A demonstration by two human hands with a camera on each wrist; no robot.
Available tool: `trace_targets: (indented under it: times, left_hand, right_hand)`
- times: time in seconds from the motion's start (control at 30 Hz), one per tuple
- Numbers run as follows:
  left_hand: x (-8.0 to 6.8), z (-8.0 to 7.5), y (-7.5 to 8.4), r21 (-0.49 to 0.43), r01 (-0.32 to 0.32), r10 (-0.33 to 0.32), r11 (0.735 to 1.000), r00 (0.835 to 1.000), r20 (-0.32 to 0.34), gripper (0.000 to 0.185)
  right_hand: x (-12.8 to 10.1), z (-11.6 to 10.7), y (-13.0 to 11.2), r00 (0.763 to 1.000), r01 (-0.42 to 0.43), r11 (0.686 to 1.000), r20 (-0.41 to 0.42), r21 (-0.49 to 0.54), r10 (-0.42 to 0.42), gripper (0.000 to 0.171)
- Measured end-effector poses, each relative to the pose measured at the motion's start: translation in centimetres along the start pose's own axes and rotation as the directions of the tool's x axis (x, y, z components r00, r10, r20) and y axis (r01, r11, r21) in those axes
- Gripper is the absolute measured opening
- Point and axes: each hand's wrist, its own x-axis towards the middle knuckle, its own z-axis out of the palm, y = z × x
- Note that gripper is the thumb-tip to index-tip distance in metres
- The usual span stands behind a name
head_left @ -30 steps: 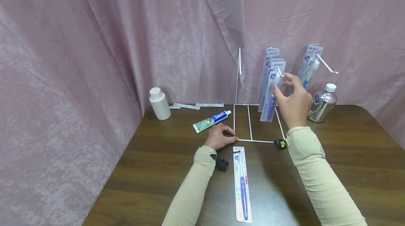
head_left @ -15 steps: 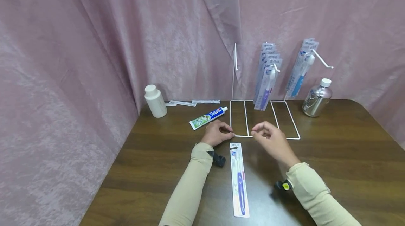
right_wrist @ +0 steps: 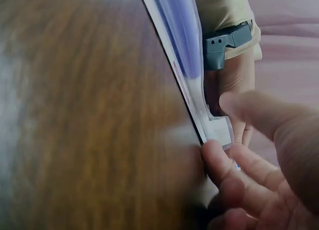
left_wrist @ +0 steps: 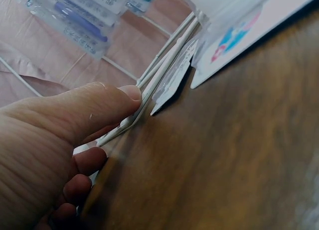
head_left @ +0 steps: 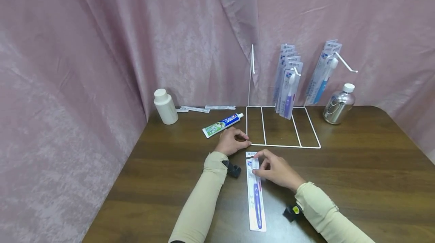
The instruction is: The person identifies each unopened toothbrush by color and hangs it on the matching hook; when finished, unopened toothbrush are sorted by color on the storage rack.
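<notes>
Since it's only a card-backed blister pack, the packaged toothbrush should be light, thin and fairly stiff lengthwise but bendy at the card edges, with slick plastic on top; lying flat on the table, it's best taken by pinching a long edge or the top end near the hang hole, not by pressing down on the blister. Head view: the pack lies lengthwise between the two forearms, top end toward the rack; the right hand sits on its upper part, thumb and fingers curled at the card's right edge, looks like a pinch just forming. The left hand is just left of and beyond the pack's top end, fingers curled onto the front-left corner of the white wire rack, holding it down. Hanging toothbrush packs sit well beyond both hands; toothpaste tube is just beyond the left hand. Left wrist view: thumb lies pressed along the rack wire, other fingers curled beneath; the pack's card corner is just beside the thumb tip. Right wrist view: fingertips touch the pack's edge at table level, thumb hovering above it, card not lifted yet.
</notes>
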Motion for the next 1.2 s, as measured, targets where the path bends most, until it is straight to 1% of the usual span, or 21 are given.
trace_targets:
  times: [0.13,0.3,0.47,0.57,0.67,0.73,0.77,0.83,0.9,0.93,1.0,1.1,1.13,1.2]
  left_hand:
    - [0.1,-0.1,0.2,0.011,0.014,-0.014,1.000,1.000,0.010,0.018]
    - [0.0,-0.2,0.3,0.005,0.006,-0.006,1.000,1.000,0.016,0.018]
    - [0.0,-0.2,0.1,0.002,-0.016,0.016,1.000,1.000,0.007,0.019]
    - [0.1,-0.1,0.0,0.004,-0.032,0.032,0.999,0.999,-0.004,0.019]
    - [0.2,0.1,-0.2,-0.002,-0.041,0.041,0.999,0.999,-0.004,0.019]
    - [0.3,0.2,-0.3,-0.001,-0.049,0.049,0.999,0.999,-0.006,0.019]
    - [0.3,0.2,-0.3,0.000,-0.052,0.052,0.999,0.999,-0.008,0.019]
    - [0.4,0.3,-0.4,0.002,-0.060,0.060,0.998,0.998,-0.010,0.019]
    - [0.4,0.3,-0.5,0.005,-0.068,0.069,0.998,0.998,-0.013,0.019]
    - [0.4,0.3,-0.5,0.005,-0.071,0.071,0.997,0.997,-0.014,0.019]
    - [0.4,0.2,-0.6,0.004,-0.069,0.069,0.998,0.998,-0.012,0.018]
    - [0.4,0.2,-0.5,-0.001,-0.069,0.069,0.998,0.998,-0.010,0.018]
    - [0.4,0.2,-0.5,-0.005,-0.069,0.069,0.998,0.998,-0.011,0.018]
    - [0.3,0.3,-0.5,-0.009,-0.069,0.069,0.998,0.998,-0.010,0.018]
  right_hand:
    - [0.1,0.0,0.1,0.999,-0.027,0.999,-0.027,-0.031,0.026,0.046]
    - [0.3,0.0,0.2,0.998,-0.020,0.997,-0.061,-0.075,0.016,0.038]
    - [0.4,-0.3,0.3,0.995,-0.032,0.999,-0.097,-0.016,0.030,0.034]
    - [0.4,-0.8,0.2,0.993,-0.031,0.999,-0.118,-0.017,0.029,0.034]
    - [0.3,-1.5,0.0,0.984,-0.008,0.999,-0.176,-0.047,0.000,0.034]
    - [0.1,-2.0,-0.4,0.971,0.023,0.997,-0.238,-0.074,-0.040,0.035]
    - [0.1,-2.3,-0.6,0.960,0.043,0.995,-0.273,-0.088,-0.066,0.035]
    - [0.0,-3.0,-1.4,0.927,0.089,0.988,-0.353,-0.124,-0.127,0.037]
    - [-0.2,-3.9,-2.3,0.879,0.120,0.978,-0.440,-0.171,-0.185,0.039]
    - [-0.2,-4.5,-2.8,0.850,0.135,0.971,-0.481,-0.198,-0.216,0.040]
    - [-0.4,-5.7,-3.8,0.785,0.153,0.960,-0.562,-0.233,-0.262,0.042]
    - [-0.6,-7.7,-5.2,0.669,0.172,0.948,-0.674,-0.269,-0.313,0.045]
    - [-0.7,-8.3,-5.5,0.633,0.177,0.946,-0.705,-0.272,-0.321,0.046]
    - [-0.7,-9.3,-6.2,0.570,0.185,0.946,-0.755,-0.267,-0.324,0.047]
